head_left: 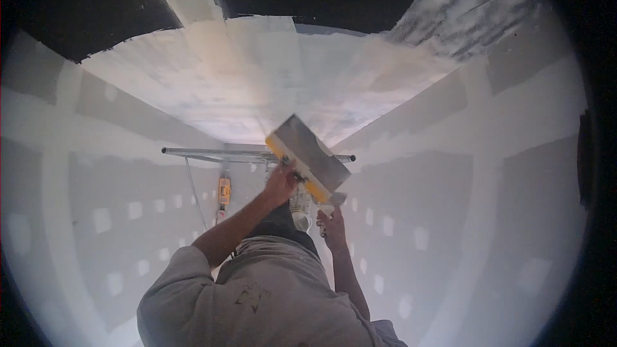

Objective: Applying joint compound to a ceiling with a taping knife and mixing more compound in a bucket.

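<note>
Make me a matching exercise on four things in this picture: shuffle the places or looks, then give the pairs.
Column one
1. wide blade
2. small knife
3. metal rail
4. shirt

Column two
A. pale, with a dark mark on it
B. held in the right hand
C. runs crosswise, partly hidden by a tool
D. held in the left hand, with yellow along one edge

Right pairs
1-D; 2-B; 3-C; 4-A

This is an unfinished building interior. Grey plasterboard walls (pixel 424 186) bear square white filler patches (pixel 102 220) and pale, smeared joint bands (pixel 56 180).
</note>
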